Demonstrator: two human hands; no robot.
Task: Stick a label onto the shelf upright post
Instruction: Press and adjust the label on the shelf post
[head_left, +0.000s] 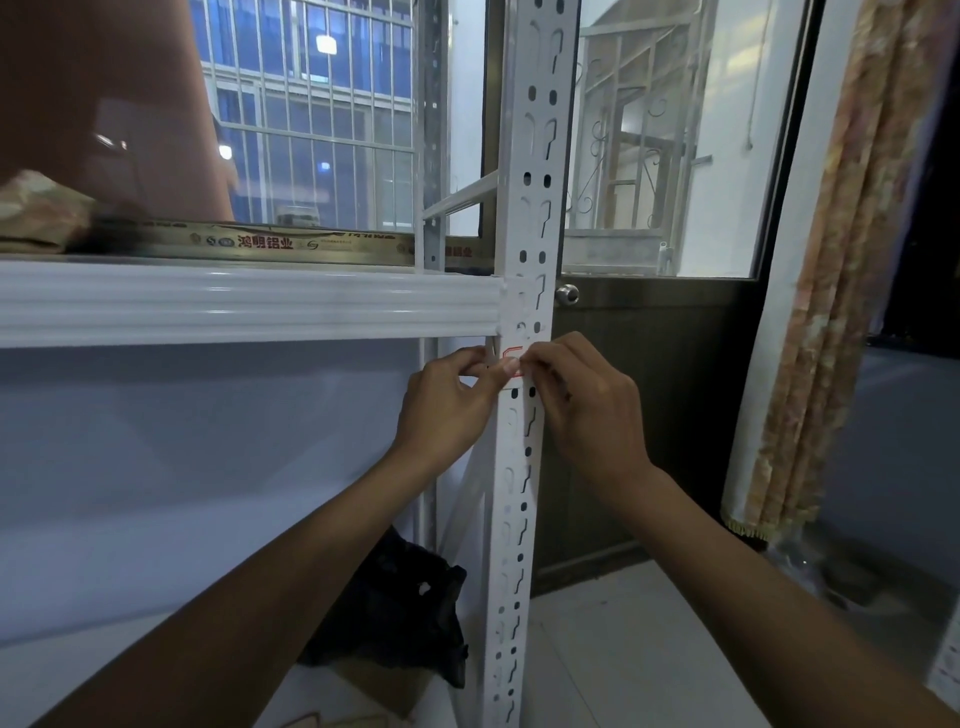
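Your left hand (449, 400) and right hand (582, 400) both pinch the small white red-printed label (511, 358) against the white slotted metal upright post (519, 441). It looks placed just under the beam; pressing it flat remains.

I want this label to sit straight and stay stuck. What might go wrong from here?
1. The label sits on the post where slots are punched, so parts may bridge holes and bond weakly.
2. Both hands pinch it from opposite sides; uneven pressing may skew or wrinkle it.
3. It lies just under the beam, so its top edge may catch there.
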